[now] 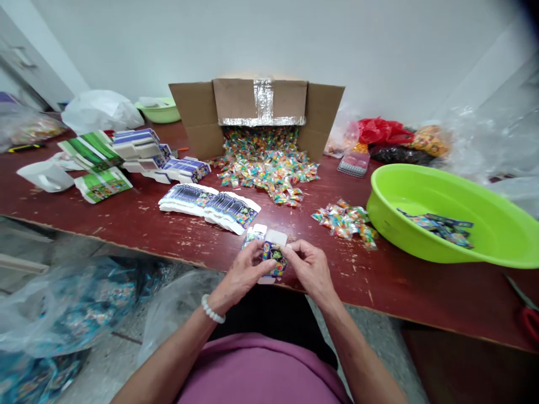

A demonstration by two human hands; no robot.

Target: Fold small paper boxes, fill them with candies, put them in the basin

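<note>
A small printed carton (pixel 275 259) with white end flaps is between my hands at the table's front edge. My left hand (pixel 246 266) grips its left side, thumb across the printed face. Fingers of my right hand (pixel 309 268) pinch at its upper right edge. Another printed carton (pixel 255 233) lies flat just behind it, partly hidden by my left fingers. Further back, flat cartons (pixel 231 210) lie fanned out in two overlapping rows. To the right sits a small pile of wrapped candies (pixel 347 220).
An open cardboard box (pixel 197 118) spills many wrapped candies (pixel 269 168) onto the table. A green basin (pixel 421 247) at the right holds several filled cartons. Bundled cartons (pixel 138 151) stand back left; scissors (pixel 528 320) lie at the right edge.
</note>
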